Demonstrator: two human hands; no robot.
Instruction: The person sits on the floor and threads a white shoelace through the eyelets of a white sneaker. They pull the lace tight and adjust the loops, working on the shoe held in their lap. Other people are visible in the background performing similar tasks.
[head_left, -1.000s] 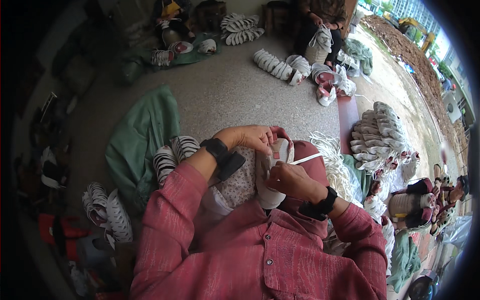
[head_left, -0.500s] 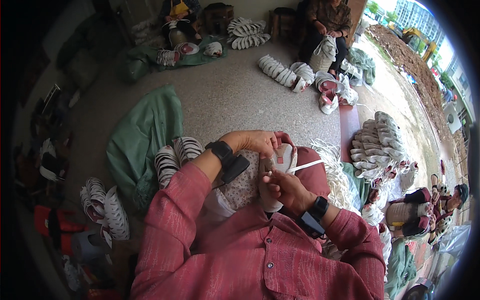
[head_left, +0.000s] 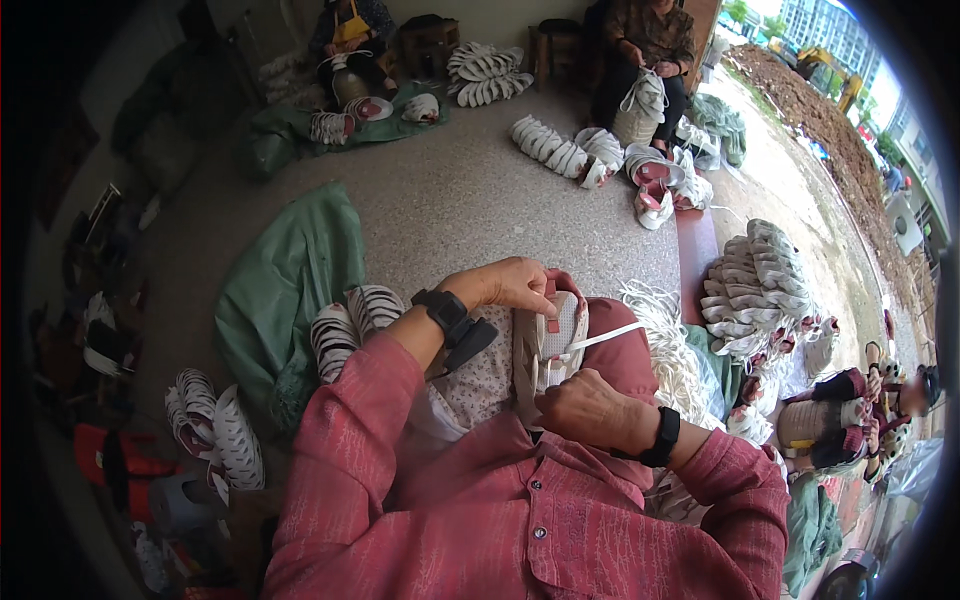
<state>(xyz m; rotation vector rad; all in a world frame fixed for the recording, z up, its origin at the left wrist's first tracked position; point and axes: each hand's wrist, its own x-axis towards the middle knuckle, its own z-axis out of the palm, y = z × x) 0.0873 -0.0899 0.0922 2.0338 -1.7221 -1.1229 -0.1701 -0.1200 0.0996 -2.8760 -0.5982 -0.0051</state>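
Note:
A white and beige shoe upper with a dark red lining stands over my lap, on a floral cloth. My left hand grips its far end, thumb and fingers closed on the edge. A white shoelace crosses the upper's opening, one length lying out to the right over my knee. Close to the upper's near end, my right hand is closed in a fist, with a white strand running down to its fingers. The fingertips themselves are mostly hidden.
Loose white laces hang beside my right knee. Stacked shoe uppers rise at the right, more at my left knee. A green sack lies left. People sit working at the back and far right.
My right hand has moved toward my body, from above the upper's middle to its near end, and has turned into a fist. My left hand stays at the far end.

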